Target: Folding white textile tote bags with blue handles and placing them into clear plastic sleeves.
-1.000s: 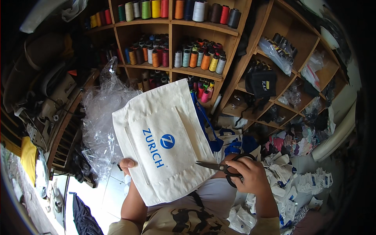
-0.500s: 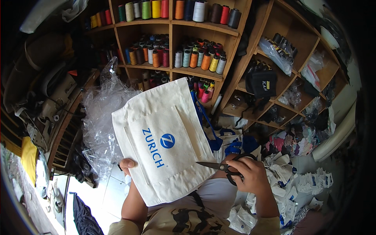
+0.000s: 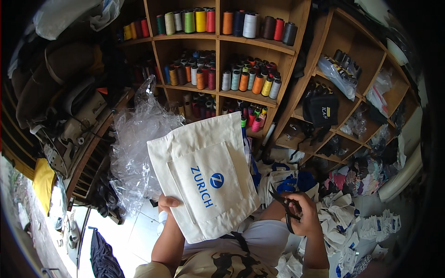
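Observation:
A cream canvas bag (image 3: 185, 160) with a stitched front pocket and blue print is held up in front of me, tilted. My left hand (image 3: 168, 204) grips its lower left edge, thumb on the front and the other fingers hidden behind the cloth. To the right of the bag, my right hand (image 3: 302, 214) has its fingers in the handles of black scissors (image 3: 288, 208). The blades point up and left, apart from the bag. Part of a blue strap shows behind the bag's right side.
Wooden shelves (image 3: 257, 42) with many thread cones stand ahead. Clear plastic wrap (image 3: 134, 157) bulges at left, beside a sewing machine (image 3: 88, 111). White and blue cloth pieces (image 3: 329, 217) and patterned scraps (image 3: 357, 178) cover the floor at right. A dark folded cloth (image 3: 104, 255) lies lower left.
The scissors have moved right, away from the bag's lower right part, and now point more upward. The bag sits slightly farther right and lower in view. The whole view has shifted somewhat.

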